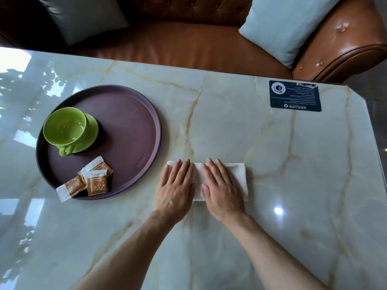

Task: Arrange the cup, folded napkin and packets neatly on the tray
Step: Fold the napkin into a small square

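Marble surface (pixel 230 126) carrying everything. Folded napkin (pixel 238 176) lying near surface middle, just right of tray (pixel 134 114). Left hand (pixel 176 185) and right hand (pixel 223 185) pressing flat on napkin, fingers (pixel 213 166) extended, gripping nothing. Green cup (pixel 65 127) sitting on saucer (pixel 92 130) at tray's left; packets (pixel 92 178) lying at tray's near edge, one overhanging rim.

Both hands flat, palms down, fingers extended: left (pixel 174 186), right (pixel 223 188); forearms bare.
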